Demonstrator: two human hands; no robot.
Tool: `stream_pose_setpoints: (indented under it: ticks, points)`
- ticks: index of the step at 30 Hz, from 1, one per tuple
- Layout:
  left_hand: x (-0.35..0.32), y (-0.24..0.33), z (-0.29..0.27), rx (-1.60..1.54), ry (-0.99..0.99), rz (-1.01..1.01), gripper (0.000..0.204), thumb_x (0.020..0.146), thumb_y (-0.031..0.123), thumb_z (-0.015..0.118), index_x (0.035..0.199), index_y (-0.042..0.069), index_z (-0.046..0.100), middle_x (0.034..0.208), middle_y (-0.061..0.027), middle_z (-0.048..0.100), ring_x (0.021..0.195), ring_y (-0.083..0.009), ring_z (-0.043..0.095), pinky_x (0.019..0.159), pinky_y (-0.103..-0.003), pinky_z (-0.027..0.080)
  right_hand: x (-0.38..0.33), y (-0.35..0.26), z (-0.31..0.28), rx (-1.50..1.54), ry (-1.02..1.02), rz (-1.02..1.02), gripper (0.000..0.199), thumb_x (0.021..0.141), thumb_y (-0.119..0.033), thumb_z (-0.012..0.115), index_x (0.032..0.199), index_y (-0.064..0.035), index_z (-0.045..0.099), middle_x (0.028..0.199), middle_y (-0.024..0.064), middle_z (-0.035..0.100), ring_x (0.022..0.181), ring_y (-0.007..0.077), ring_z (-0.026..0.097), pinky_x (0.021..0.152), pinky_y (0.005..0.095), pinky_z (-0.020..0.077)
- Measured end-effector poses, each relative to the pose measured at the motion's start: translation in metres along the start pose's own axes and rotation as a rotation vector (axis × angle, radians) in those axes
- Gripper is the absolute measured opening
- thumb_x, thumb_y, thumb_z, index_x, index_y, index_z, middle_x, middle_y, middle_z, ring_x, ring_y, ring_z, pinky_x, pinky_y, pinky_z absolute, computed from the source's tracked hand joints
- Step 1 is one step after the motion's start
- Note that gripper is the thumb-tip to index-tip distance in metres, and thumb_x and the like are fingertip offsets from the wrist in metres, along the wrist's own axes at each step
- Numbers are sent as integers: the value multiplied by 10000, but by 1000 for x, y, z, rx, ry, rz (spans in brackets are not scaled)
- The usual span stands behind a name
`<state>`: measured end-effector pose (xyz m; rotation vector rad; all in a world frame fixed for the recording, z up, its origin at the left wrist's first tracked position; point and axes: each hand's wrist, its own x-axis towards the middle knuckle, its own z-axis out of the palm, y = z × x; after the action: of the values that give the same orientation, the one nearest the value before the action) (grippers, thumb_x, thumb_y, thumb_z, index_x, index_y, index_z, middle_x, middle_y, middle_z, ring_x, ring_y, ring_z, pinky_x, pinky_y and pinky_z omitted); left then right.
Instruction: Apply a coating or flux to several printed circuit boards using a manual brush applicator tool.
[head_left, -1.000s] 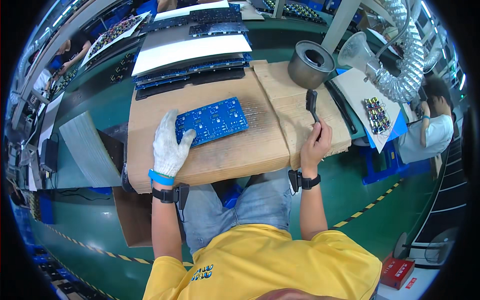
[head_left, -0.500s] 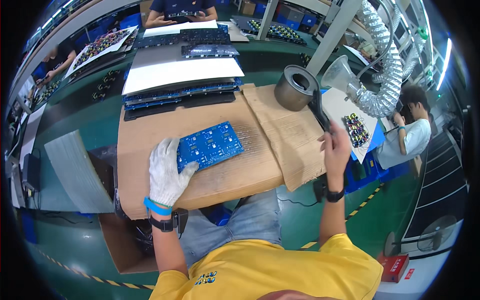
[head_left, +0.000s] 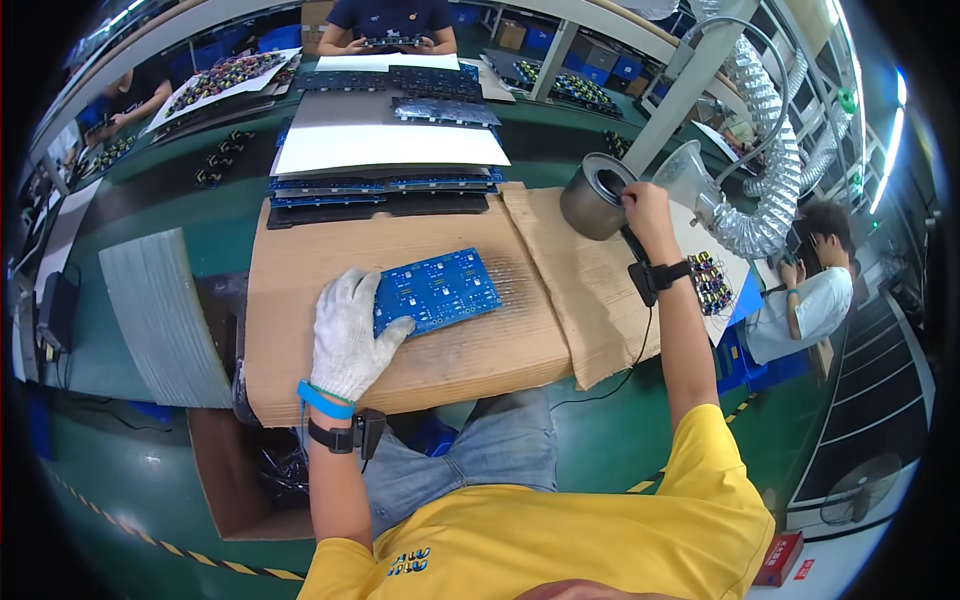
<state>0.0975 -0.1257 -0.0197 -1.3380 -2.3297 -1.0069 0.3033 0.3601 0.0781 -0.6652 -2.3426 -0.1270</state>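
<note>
My left hand (head_left: 352, 337), in a white knit glove, grips the left end of a blue circuit board (head_left: 440, 290). Its thumb presses the near edge, and the board lies at a slant on the cardboard-topped bench (head_left: 420, 372). At the right, my bare right hand (head_left: 650, 215) is closed at the rim of a round dark metal pot (head_left: 590, 205) with a hole in its top. Its fingertips are partly hidden, and what they hold cannot be made out. Part of a black handle shows below that hand.
Behind the board stand stacked circuit boards (head_left: 330, 200) with white sheets (head_left: 390, 145) between them. A clear funnel on a silver duct (head_left: 750, 225) hangs beyond the pot. Wired components (head_left: 710, 285) lie at right. A grey foam stack (head_left: 160, 310) is at left. Co-workers sit around.
My right hand has moved forward and left, from beside the black handle to the pot's rim, its fingers closing. The left hand keeps its hold on the circuit board. The whole view has shifted slightly.
</note>
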Motion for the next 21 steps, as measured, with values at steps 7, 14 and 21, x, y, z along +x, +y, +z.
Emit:
stream_pose_setpoints:
  ticks: [7,14,21]
  points:
    - [-3,-3,3,17,19,6,685,874,355,862,1422,10,636,1446,-277,636,1370,-495,570,1201,-579,436,7,-15,-34,1,25,62,120,902,-41,721,947,27,808,911,263,762,885,457,753,814,503,600]
    - [-1,1,1,3,-8,0,699,861,333,871,1431,9,628,1448,-271,629,1377,-491,563,1205,-580,431,3,-28,-83,48,369,-98,116,944,-45,734,1027,0,802,917,229,764,846,415,748,781,470,590]
    - [1,5,-5,9,-59,-35,732,835,314,885,1443,5,619,1454,-271,620,1388,-481,556,1215,-584,421,-51,-20,-20,9,248,-1,183,962,-49,735,1133,3,776,918,205,753,804,381,730,755,451,582]
